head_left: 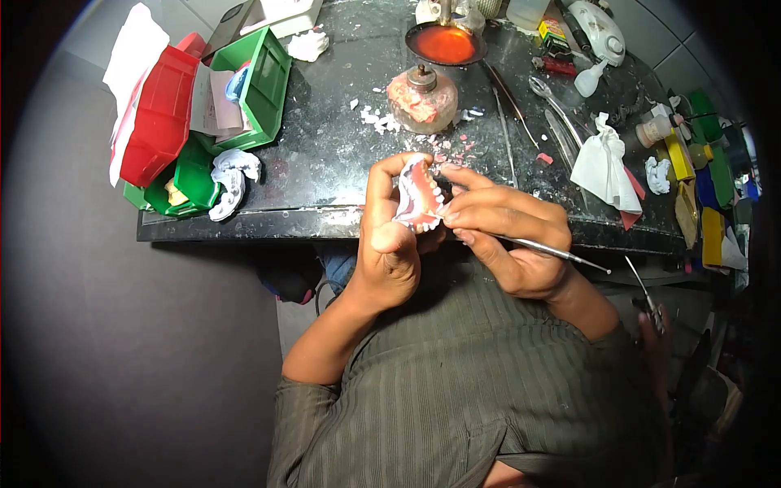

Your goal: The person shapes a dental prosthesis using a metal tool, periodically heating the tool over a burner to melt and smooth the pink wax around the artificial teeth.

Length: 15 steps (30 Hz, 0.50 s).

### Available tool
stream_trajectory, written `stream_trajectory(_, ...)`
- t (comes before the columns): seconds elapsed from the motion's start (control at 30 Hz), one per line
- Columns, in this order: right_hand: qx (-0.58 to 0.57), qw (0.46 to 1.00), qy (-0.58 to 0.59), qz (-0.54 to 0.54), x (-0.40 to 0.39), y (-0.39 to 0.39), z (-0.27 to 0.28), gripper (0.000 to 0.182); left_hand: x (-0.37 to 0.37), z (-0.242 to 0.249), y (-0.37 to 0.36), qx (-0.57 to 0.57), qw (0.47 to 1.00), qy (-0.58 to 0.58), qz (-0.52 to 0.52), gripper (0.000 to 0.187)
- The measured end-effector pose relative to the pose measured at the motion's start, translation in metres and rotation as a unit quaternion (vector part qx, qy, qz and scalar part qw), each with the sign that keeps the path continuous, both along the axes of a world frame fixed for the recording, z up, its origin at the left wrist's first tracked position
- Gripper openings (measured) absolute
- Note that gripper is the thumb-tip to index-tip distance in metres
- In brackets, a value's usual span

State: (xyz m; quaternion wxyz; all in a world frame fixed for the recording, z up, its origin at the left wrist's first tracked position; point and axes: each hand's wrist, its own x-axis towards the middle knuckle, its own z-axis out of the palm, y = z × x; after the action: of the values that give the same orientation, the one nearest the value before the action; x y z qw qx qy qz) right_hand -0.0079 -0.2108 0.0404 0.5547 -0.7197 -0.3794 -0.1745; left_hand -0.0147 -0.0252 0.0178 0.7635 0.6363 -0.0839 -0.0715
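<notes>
My left hand (389, 264) is closed around a dental model (407, 191) of whitish plaster, held just in front of the bench's near edge. Pink-red wax and a curved row of white teeth line its right side. Between the thumb and fingers of my right hand (521, 236) is a slim metal dental carver (565, 254). One end of it, with a small rounded tip, points down to the right. The other end is hidden by my fingers, close to the teeth at the model's lower right.
Behind the model stand a glass spirit lamp (425, 104) and a pan (409, 50) of red liquid. Wax and plaster crumbs litter the dark bench (325, 154). Red (159, 118) and green bins (272, 89) stand left; metal tools (561, 102) and a white tissue (600, 167) lie right.
</notes>
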Motion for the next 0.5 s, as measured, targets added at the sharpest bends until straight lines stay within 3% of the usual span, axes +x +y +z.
stream_trajectory(0.1,-0.037,0.997,-0.059,-0.039,0.006,-0.001,-0.002,0.014,0.001,-0.001,0.001,-0.004,1.0,0.005,-0.002,0.126)
stream_trajectory(0.2,-0.022,0.998,-0.045,-0.031,0.004,-0.001,0.0,0.014,0.0,0.003,-0.003,-0.008,1.0,0.008,-0.022,0.127)
stream_trajectory(0.27,-0.014,0.999,-0.029,-0.009,0.002,0.0,0.0,0.014,-0.002,0.006,-0.016,-0.015,0.997,-0.023,0.072,0.128)
stream_trajectory(0.3,-0.006,1.0,-0.012,0.013,0.001,0.0,0.0,0.013,-0.002,0.006,-0.015,-0.014,0.997,-0.021,0.073,0.128)
stream_trajectory(0.4,-0.02,0.998,-0.048,-0.018,0.007,-0.002,-0.004,0.013,-0.002,0.0,-0.006,0.004,0.998,-0.039,0.051,0.129)
stream_trajectory(0.5,-0.026,0.999,-0.041,-0.024,0.003,-0.003,-0.001,0.014,0.001,-0.001,0.002,-0.072,0.997,-0.001,-0.033,0.12)
